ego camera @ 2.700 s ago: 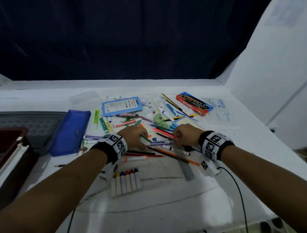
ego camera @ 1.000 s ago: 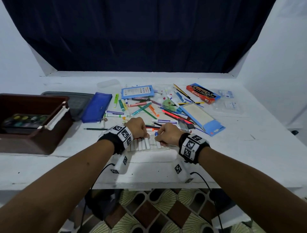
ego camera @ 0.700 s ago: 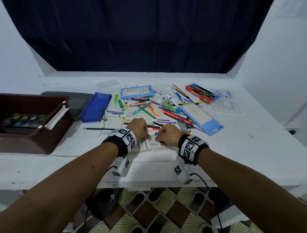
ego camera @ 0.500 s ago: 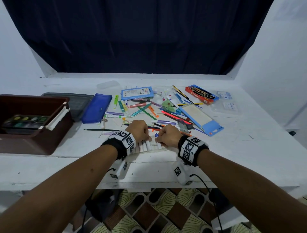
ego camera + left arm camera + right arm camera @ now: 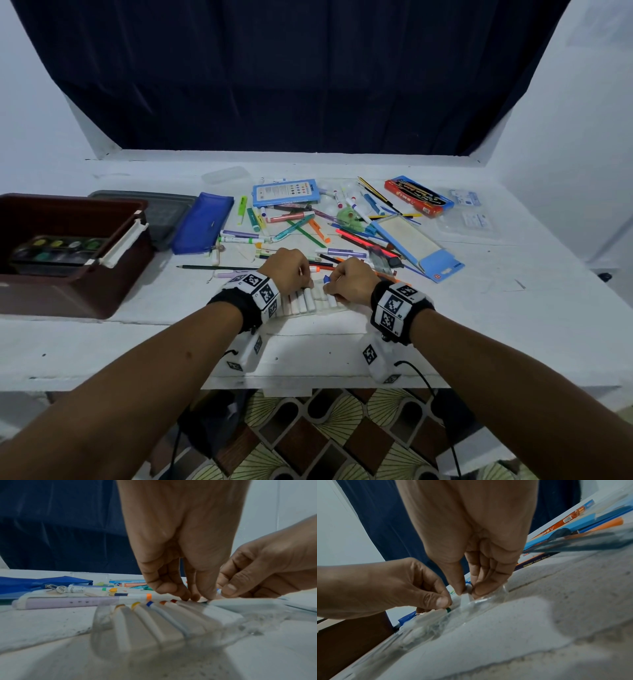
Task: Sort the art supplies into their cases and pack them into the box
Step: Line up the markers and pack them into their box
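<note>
Both hands work at the far end of the clear case (image 5: 301, 305) near the table (image 5: 479, 325) edge: my right hand (image 5: 471, 561) pinches a white marker (image 5: 465, 595) by its cap, my left hand (image 5: 287, 270) pinches the green-tipped one (image 5: 448, 610). Only the left wrist view shows the coloured tips (image 5: 149, 603) pointing away from me, markers lying side by side, long axes front to back.

The head view is evenly lit and fairly dim, with a cool bluish cast; the white surface (image 5: 479, 308) is brightest, and straight lines bow toward the edges. Both wrist views are darker and grainy, their near foreground blurred, soft shadows pooling beneath the hands.
</note>
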